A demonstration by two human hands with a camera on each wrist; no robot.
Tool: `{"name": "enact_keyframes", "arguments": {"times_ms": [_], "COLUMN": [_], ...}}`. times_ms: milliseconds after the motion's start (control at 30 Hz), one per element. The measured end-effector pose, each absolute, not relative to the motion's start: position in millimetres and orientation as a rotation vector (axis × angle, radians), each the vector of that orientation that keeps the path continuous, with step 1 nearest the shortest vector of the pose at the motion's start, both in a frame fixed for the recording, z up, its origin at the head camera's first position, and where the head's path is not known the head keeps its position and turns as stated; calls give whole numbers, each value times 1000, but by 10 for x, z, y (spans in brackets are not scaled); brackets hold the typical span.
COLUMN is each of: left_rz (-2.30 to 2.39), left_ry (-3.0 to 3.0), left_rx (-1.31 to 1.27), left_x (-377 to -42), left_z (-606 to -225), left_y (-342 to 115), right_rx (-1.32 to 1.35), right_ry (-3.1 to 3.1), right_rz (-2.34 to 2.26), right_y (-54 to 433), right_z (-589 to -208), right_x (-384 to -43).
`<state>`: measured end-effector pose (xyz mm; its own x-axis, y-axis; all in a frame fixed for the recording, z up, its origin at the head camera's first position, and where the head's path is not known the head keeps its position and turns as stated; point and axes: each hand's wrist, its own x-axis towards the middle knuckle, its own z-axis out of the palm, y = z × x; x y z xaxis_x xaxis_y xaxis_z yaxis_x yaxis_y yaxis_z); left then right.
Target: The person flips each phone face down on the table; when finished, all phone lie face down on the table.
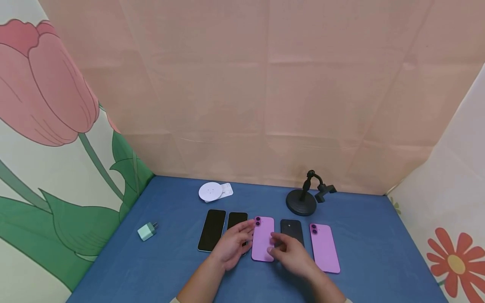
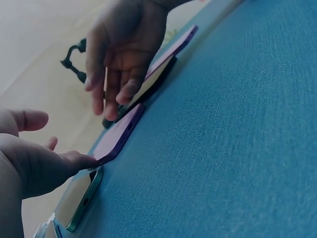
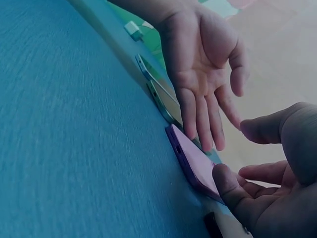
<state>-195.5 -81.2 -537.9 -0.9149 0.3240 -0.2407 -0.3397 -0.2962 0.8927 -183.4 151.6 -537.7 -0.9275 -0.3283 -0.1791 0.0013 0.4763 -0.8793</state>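
A row of several phones lies flat on the blue table. The middle one, a purple phone (image 1: pixel 262 246) with its camera side up, is flanked by my two hands. My left hand (image 1: pixel 232 245), fingers loosely extended, is by its left edge and seems to touch it in the left wrist view. My right hand (image 1: pixel 293 256) hovers at its right edge with relaxed fingers, partly covering a black phone (image 1: pixel 292 228). Farther right lies another purple phone (image 1: pixel 326 249). Left of the middle phone are a dark-screened phone (image 1: pixel 211 230) and a second one (image 1: pixel 238 217), partly hidden by my left hand.
Behind the phones stands a black phone stand (image 1: pixel 301 203) with a bent arm. A round white disc (image 1: pixel 210 191) rests on a white card (image 1: pixel 227 190) at the back left. A pale charger plug (image 1: pixel 146 231) lies at the left. Fabric walls border the table (image 1: pixel 170 202).
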Motion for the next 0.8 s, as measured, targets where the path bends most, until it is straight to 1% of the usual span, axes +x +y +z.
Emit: {"name": "enact_keyframes", "arguments": {"times_ms": [300,800], "left_rz": [2236,2232], "left_ry": [1641,1829], "left_rx": [44,-4], "left_x": [-1937,-1931], "left_z": [-5356,-5309], "left_y": [-875,-1038], "right_rx": [-347,-439], "right_ry": [2374,2365], "right_rz": [-1464,-1543], "right_y": [1413,1161], "right_z": [-5365,-5331], "right_x": [-1864,-1935]}}
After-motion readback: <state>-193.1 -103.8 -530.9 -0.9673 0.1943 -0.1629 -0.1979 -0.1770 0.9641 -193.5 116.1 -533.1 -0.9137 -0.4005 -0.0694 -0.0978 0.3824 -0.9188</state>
